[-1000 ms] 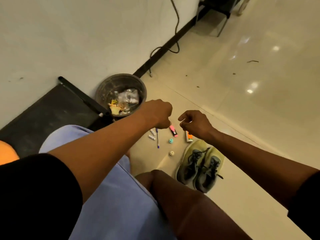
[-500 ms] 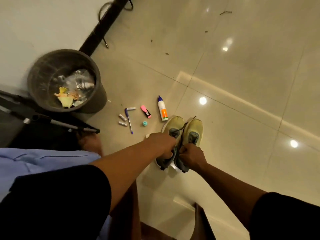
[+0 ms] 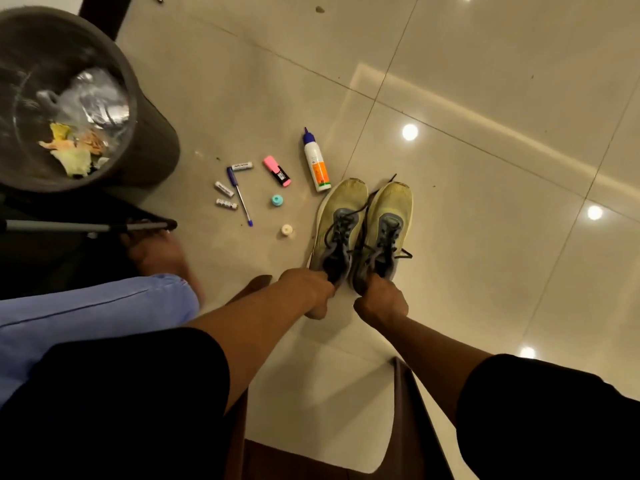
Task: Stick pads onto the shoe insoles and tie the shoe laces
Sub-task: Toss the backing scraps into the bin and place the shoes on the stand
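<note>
Since earlier, both hands stay clenched on heels: left hand [image 3: 309,292] left shoe [image 3: 341,223], right hand [image 3: 380,304] right shoe [image 3: 386,226].

A glossy cream tiled floor [image 3: 485,237] carries everything. At far left stands a dark waste bin [image 3: 152,133] holding crumpled scraps. Right of it lie three small white tubes [image 3: 224,189], a blue pen [image 3: 239,195], a pink highlighter [image 3: 276,171], a teal cap [image 3: 277,200] and a white tape roll [image 3: 287,230]. A white glue bottle [image 3: 316,164] lies beside the toes of two yellow shoes [image 3: 360,230], set side by side, laces loose.
</note>
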Demonstrator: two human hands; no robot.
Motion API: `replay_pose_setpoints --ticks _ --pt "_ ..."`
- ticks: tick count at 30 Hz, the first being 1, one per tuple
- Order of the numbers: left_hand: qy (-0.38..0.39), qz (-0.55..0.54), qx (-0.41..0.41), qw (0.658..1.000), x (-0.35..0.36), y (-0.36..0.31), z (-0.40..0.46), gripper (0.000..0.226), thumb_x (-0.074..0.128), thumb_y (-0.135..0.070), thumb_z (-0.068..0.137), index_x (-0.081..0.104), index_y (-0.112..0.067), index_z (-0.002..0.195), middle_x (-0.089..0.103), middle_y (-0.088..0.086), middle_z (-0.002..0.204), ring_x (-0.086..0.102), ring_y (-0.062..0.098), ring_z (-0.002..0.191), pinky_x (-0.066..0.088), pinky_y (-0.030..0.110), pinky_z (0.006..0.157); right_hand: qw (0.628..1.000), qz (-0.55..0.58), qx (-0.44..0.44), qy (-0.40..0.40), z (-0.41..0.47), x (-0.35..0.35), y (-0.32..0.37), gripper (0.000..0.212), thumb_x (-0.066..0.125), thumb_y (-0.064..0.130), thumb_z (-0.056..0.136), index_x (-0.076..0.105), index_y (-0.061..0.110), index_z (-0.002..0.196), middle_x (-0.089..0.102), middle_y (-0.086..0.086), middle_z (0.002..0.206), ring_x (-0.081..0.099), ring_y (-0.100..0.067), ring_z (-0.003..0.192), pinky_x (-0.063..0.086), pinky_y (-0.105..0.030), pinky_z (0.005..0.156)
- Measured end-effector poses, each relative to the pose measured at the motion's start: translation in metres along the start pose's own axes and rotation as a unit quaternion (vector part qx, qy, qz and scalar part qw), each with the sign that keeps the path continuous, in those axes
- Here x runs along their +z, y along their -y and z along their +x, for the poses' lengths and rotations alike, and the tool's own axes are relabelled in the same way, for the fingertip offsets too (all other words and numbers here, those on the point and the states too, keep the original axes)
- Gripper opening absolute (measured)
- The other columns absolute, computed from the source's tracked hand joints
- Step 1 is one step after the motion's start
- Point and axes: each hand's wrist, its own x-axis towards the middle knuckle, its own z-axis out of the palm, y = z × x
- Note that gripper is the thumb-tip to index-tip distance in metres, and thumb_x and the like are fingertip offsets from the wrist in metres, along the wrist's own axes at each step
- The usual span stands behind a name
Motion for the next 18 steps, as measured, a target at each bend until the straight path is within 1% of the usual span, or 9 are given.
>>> replay_pose_setpoints --ticks 3,4,6,7,9,13,15,17,18 --pt "0.008 -0.015 0.021 1.0 0.008 0.008 0.006 0.068 0.06 -0.016 0.094 0.03 -0.025 0.155 0.036 0.002 0.156 0.048 0.03 0.132 0.049 0.043 0.101 0.998 0.055 0.012 0.011 0.012 0.008 -0.003 0.044 0.062 0.02 0.079 0.058 0.019 0.123 0.067 -0.01 0.117 0.064 -0.034 0.103 0.051 -0.033 0.077" --pt "0.004 -0.022 0.029 0.999 0.01 0.011 0.008 0.07 0.061 -0.015 0.094 0.028 -0.025 0.154 0.036 0.003 0.155 0.048 0.03 0.131 0.049 0.041 0.098 0.998 0.068 0.014 0.013 0.016 0.011 -0.005 0.045 0.061 0.02 0.08 0.058 0.019 0.124 0.067 -0.01 0.118 0.064 -0.035 0.104 0.053 -0.034 0.08" --pt "0.001 -0.036 0.044 0.998 0.013 0.016 0.014 0.072 0.064 -0.014 0.092 0.027 -0.026 0.153 0.037 0.004 0.154 0.049 0.03 0.128 0.047 0.039 0.096 0.997 0.081 0.018 0.008 0.02 0.016 -0.006 0.043 0.06 0.02 0.082 0.059 0.018 0.124 0.067 -0.012 0.118 0.063 -0.036 0.105 0.053 -0.035 0.083" --pt "0.004 -0.047 0.049 0.998 0.015 0.018 0.016 0.075 0.065 -0.013 0.09 0.025 -0.028 0.152 0.038 0.004 0.153 0.05 0.029 0.126 0.048 0.039 0.096 0.996 0.085 0.018 0.004 0.023 0.019 -0.006 0.041 0.06 0.019 0.083 0.06 0.017 0.125 0.067 -0.012 0.118 0.063 -0.036 0.106 0.052 -0.035 0.084" --pt "0.01 -0.068 0.057 0.996 0.019 0.018 0.023 0.081 0.067 -0.012 0.088 0.021 -0.032 0.153 0.038 0.005 0.154 0.052 0.03 0.123 0.05 0.042 0.098 0.995 0.097 0.025 -0.004 0.026 0.023 -0.004 0.041 0.061 0.019 0.085 0.06 0.017 0.126 0.068 -0.012 0.119 0.064 -0.036 0.107 0.053 -0.035 0.085" --pt "0.025 -0.087 0.062 0.994 0.021 0.013 0.028 0.101 0.068 -0.012 0.088 0.0 -0.041 0.157 0.035 0.008 0.156 0.053 0.032 0.126 0.05 0.046 0.102 0.991 0.126 0.045 -0.027 0.031 0.028 0.0 0.035 0.062 0.02 0.089 0.062 0.018 0.123 0.07 -0.012 0.115 0.067 -0.036 0.104 0.053 -0.035 0.08" --pt "0.03 -0.076 0.06 0.995 0.021 0.01 0.029 0.106 0.068 -0.015 0.089 -0.008 -0.043 0.157 0.039 0.011 0.154 0.054 0.032 0.126 0.051 0.046 0.102 0.989 0.137 0.045 -0.046 0.028 0.031 0.004 0.032 0.065 0.023 0.089 0.064 0.018 0.121 0.071 -0.011 0.113 0.067 -0.036 0.102 0.055 -0.037 0.08" --pt "0.031 -0.08 0.061 0.994 0.019 0.008 0.028 0.104 0.068 -0.013 0.09 -0.006 -0.036 0.159 0.044 0.012 0.149 0.055 0.032 0.123 0.052 0.043 0.099 0.986 0.146 0.033 -0.077 0.023 0.031 0.009 0.029 0.064 0.026 0.091 0.065 0.018 0.119 0.072 -0.01 0.111 0.068 -0.035 0.099 0.056 -0.038 0.079" --pt "0.027 -0.077 0.064 0.995 0.017 0.006 0.027 0.101 0.068 -0.012 0.09 -0.003 -0.031 0.16 0.047 0.012 0.146 0.056 0.032 0.121 0.053 0.042 0.098 0.984 0.15 0.027 -0.093 0.02 0.031 0.012 0.027 0.063 0.027 0.093 0.066 0.018 0.118 0.072 -0.009 0.11 0.069 -0.034 0.097 0.055 -0.036 0.077"
